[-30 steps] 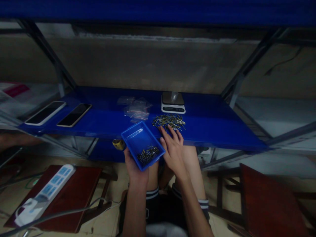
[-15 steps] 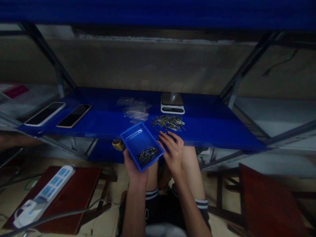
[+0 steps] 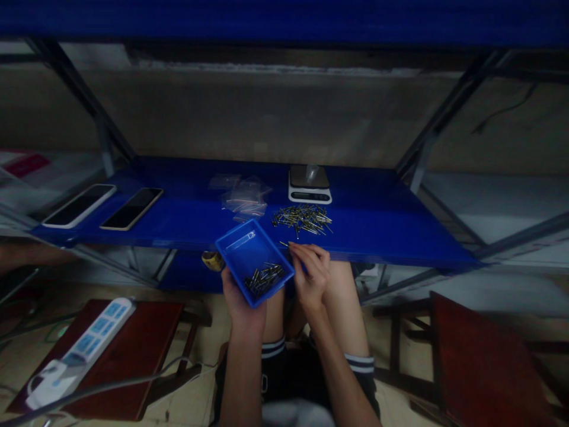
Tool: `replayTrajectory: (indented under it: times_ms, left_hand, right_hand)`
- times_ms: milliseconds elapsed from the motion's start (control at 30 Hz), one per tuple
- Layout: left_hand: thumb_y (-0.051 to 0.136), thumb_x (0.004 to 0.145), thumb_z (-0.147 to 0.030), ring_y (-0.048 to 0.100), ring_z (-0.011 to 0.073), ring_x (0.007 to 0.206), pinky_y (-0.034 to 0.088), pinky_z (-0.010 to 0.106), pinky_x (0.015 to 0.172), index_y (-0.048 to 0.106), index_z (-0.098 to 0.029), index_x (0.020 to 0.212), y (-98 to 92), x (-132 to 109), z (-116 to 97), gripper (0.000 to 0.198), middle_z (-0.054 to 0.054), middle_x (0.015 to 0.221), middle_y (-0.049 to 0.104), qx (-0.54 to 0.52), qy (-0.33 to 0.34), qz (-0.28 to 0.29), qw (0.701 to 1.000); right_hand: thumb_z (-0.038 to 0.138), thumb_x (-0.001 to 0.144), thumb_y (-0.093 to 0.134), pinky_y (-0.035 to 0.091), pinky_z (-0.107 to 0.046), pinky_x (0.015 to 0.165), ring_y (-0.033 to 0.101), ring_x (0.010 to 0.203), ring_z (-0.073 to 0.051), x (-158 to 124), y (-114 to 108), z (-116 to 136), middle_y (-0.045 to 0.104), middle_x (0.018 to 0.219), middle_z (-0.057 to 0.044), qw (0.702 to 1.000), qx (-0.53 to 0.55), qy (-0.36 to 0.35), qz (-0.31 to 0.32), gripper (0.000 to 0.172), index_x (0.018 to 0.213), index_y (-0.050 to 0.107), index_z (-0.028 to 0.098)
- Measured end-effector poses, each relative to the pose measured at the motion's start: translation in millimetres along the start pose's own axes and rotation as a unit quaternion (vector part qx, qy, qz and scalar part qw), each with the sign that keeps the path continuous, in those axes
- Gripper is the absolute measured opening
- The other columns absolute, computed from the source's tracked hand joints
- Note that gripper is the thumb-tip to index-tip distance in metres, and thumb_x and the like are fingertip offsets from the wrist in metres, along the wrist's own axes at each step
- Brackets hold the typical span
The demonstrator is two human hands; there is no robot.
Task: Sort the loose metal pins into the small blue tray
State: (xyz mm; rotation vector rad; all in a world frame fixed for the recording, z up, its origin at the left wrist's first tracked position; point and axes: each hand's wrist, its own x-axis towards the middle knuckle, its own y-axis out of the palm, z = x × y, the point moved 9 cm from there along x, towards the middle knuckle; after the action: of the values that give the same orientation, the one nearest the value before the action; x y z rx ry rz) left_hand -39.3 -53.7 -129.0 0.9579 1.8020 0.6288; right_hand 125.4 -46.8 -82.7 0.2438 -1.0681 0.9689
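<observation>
My left hand grips a small blue tray from below, holding it at the front edge of the blue shelf. Several small dark metal pins lie in the tray's near corner. Beside the tray's right rim, my right hand has its fingers curled and pinched together at the shelf edge. A single pin lies on the shelf just by the fingertips. A larger pile of pins is spread on the shelf just beyond that hand.
A small digital scale stands behind the pile, with clear plastic bags to its left. Two phones lie at the shelf's left end. A power strip rests on a red-brown stool at lower left; another stool is at lower right.
My right hand has drawn back from the pin pile toward the shelf edge, and its flat fingers have curled into a pinch. The tray has stayed in my left hand.
</observation>
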Motion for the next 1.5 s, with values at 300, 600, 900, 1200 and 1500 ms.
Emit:
replayTrajectory:
  times_ms: [300,600,900,1200,1500]
  left_hand:
    - [0.06,0.089,-0.048,0.07,0.0342,0.11,0.056,0.048,0.096,0.07,-0.02,0.123,-2.5,5,4,0.046,0.011,0.109,0.078,0.016,-0.01,0.028,0.999]
    - [0.056,0.093,-0.044,0.071,0.0276,0.094,0.056,0.043,0.095,0.072,-0.018,0.119,-1.9,2,3,0.039,0.008,0.099,0.079,0.008,-0.002,0.004,1.0]
    - [0.052,0.097,-0.04,0.072,0.0262,0.086,0.056,0.04,0.089,0.07,-0.016,0.13,6.8,-6,7,0.045,0.008,0.099,0.079,-0.013,-0.018,-0.02,1.0]
    - [0.049,0.099,-0.041,0.073,0.0288,0.091,0.056,0.046,0.094,0.07,-0.018,0.129,5.7,-7,8,0.043,0.009,0.098,0.08,-0.025,-0.029,-0.024,0.999]
    - [0.053,0.097,-0.041,0.073,0.0291,0.093,0.056,0.046,0.095,0.073,-0.02,0.12,3.7,-2,7,0.037,0.007,0.094,0.079,-0.016,-0.018,-0.006,1.0]
  right_hand:
    - [0.022,0.102,0.062,0.052,-0.046,0.094,0.069,0.098,-0.023,2,5,-3,0.081,0.104,-0.005,0.998,-0.027,0.05,-0.026,0.018,0.108,0.079,0.024]
    - [0.026,0.1,0.069,0.053,-0.042,0.09,0.068,0.092,-0.022,34,-32,24,0.078,0.093,-0.003,0.991,-0.007,0.101,-0.083,0.007,0.099,0.076,0.024]
    - [0.028,0.1,0.068,0.052,-0.041,0.093,0.068,0.101,-0.022,46,-19,44,0.079,0.104,-0.003,0.997,0.027,0.069,0.014,0.013,0.108,0.078,0.025]
    - [0.051,0.093,0.074,0.037,-0.041,0.092,0.058,0.105,-0.028,28,-10,-22,0.07,0.103,-0.006,0.964,-0.211,0.161,0.025,0.03,0.107,0.078,0.025]
    - [0.044,0.1,0.066,0.029,-0.04,0.089,0.053,0.104,-0.029,33,0,-21,0.068,0.102,-0.006,0.951,-0.233,0.194,0.06,0.024,0.094,0.078,0.024]
